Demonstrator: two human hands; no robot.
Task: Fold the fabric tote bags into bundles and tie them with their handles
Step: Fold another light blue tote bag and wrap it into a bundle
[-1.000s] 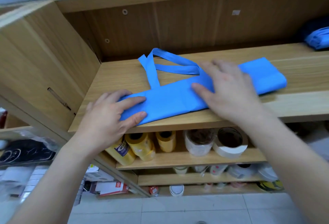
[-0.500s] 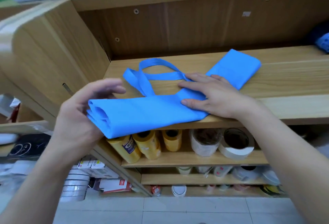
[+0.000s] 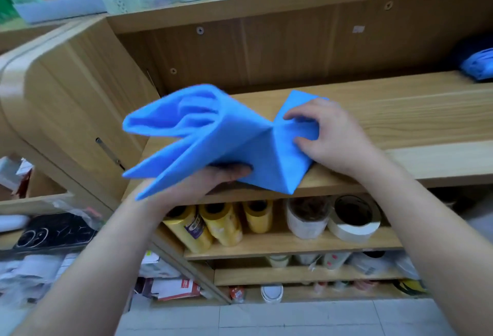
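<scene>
A blue fabric tote bag [image 3: 226, 143], folded into a long strip, bends in the middle over the front of the wooden shelf [image 3: 400, 111]. My left hand [image 3: 213, 178] grips the strip's left half from underneath and holds it lifted off the shelf, tilted up and blurred. My right hand [image 3: 328, 138] pinches the fold at the strip's middle, fingers curled on the fabric, with the right end of the bag partly hidden behind it. The handles are not visible.
Another blue bundle [image 3: 477, 66] lies at the shelf's far right. The cabinet side panel [image 3: 66, 111] stands close on the left. Yellow rolls [image 3: 218, 221] and white tape rolls [image 3: 352, 218] fill the shelf below.
My left hand has lifted the strip's left half off the shelf and swung it up toward the right. My right hand went from lying flat to pinching the middle fold.
</scene>
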